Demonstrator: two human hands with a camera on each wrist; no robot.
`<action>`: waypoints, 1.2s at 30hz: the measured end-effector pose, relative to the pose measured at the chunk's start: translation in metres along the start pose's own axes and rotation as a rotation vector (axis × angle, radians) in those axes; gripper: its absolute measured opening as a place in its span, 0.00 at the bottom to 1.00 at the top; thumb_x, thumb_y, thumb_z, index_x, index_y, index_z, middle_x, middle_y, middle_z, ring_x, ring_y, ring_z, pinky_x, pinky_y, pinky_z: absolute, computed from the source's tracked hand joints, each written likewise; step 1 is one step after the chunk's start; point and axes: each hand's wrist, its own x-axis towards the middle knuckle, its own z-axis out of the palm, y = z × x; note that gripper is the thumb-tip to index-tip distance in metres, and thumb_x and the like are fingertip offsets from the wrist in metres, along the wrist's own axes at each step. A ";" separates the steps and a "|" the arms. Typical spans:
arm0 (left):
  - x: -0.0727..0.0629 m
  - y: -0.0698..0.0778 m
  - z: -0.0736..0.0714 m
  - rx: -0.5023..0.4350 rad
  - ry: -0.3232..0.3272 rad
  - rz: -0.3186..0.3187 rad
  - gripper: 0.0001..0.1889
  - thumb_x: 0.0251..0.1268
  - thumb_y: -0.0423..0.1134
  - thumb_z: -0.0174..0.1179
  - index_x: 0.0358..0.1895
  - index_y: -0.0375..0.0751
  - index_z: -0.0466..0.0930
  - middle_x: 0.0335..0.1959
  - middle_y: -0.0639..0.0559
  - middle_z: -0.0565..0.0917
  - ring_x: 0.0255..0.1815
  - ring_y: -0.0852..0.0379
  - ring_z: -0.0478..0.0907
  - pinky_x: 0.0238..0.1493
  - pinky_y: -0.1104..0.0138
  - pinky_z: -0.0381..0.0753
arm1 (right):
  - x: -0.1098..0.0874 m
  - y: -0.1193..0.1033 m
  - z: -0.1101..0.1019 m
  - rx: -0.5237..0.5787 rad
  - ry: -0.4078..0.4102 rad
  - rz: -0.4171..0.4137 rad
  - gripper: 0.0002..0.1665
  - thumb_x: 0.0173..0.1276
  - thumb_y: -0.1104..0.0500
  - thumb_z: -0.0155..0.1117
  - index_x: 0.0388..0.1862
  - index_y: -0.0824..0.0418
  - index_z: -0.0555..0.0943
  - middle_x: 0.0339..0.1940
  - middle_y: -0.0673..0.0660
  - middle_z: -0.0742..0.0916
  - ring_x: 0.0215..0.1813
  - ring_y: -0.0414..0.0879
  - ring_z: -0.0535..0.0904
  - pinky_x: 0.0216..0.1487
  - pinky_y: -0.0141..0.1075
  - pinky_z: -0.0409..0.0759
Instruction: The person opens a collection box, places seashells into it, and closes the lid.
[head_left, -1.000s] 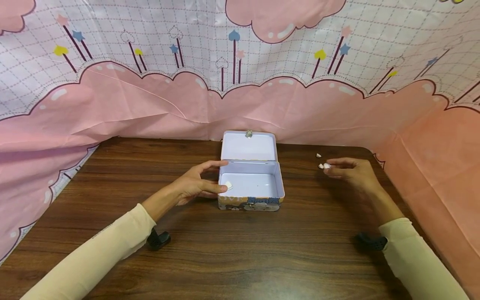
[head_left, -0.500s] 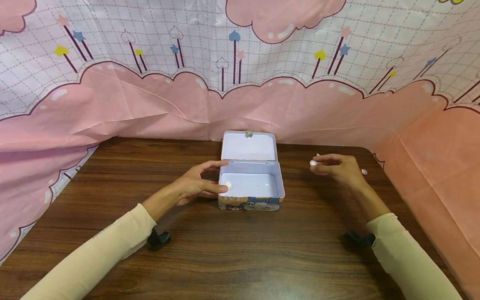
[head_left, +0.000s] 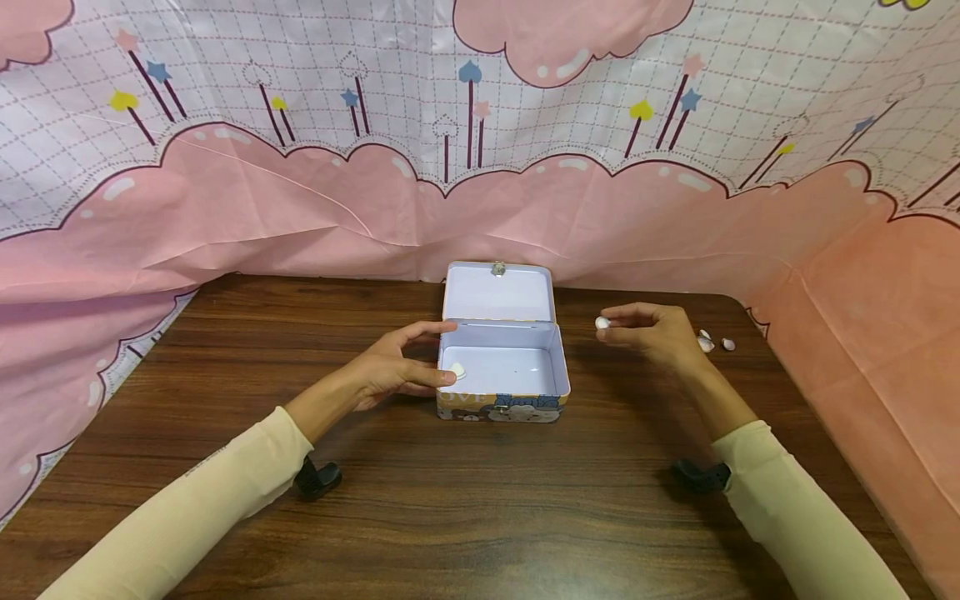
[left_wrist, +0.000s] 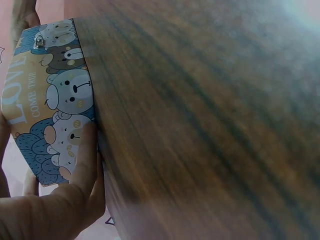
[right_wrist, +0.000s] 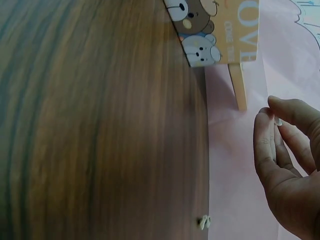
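A printed tin box (head_left: 498, 407) with cartoon bears stands on the table, its lid (head_left: 498, 293) raised. My left hand (head_left: 390, 367) grips the box by its left end; fingers lie along the bear-printed side in the left wrist view. Inside, near the thumb, lies a small white seashell (head_left: 457, 369). To the right of the box, my right hand (head_left: 654, 333) pinches another white seashell (head_left: 602, 322) between thumb and fingertips, above the table. In the right wrist view only a sliver of the held shell (right_wrist: 278, 121) shows.
More small white shells (head_left: 705, 342) lie at the right rear of the brown wooden table (head_left: 480, 508), beyond the right wrist. One single shell (head_left: 728, 343) sits beside them. A pink cloud-patterned cloth (head_left: 330, 208) hangs along the back and sides.
My right hand has picked up a shell from the right rear and carried it left toward the box, uncovering the shells behind. The left hand and box have stayed put.
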 end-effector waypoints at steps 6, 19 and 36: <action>0.000 -0.001 -0.001 0.003 0.005 -0.004 0.48 0.71 0.31 0.79 0.90 0.55 0.66 0.89 0.36 0.59 0.69 0.36 0.85 0.71 0.43 0.91 | 0.001 -0.012 0.009 0.003 -0.030 0.012 0.33 0.72 0.56 0.85 0.70 0.70 0.86 0.44 0.40 0.95 0.48 0.33 0.92 0.54 0.31 0.95; 0.000 -0.003 -0.003 -0.004 0.007 -0.014 0.47 0.70 0.32 0.80 0.89 0.59 0.68 0.91 0.39 0.56 0.84 0.28 0.71 0.72 0.43 0.91 | 0.001 -0.036 0.034 0.016 -0.061 -0.025 0.30 0.71 0.56 0.86 0.67 0.67 0.89 0.50 0.49 0.95 0.51 0.39 0.91 0.53 0.30 0.94; 0.002 -0.002 -0.002 -0.024 -0.005 -0.019 0.47 0.70 0.31 0.79 0.89 0.58 0.67 0.91 0.36 0.54 0.87 0.27 0.66 0.71 0.45 0.92 | 0.006 -0.053 0.072 0.034 -0.115 -0.079 0.25 0.70 0.62 0.84 0.63 0.68 0.91 0.51 0.60 0.94 0.48 0.39 0.90 0.52 0.27 0.91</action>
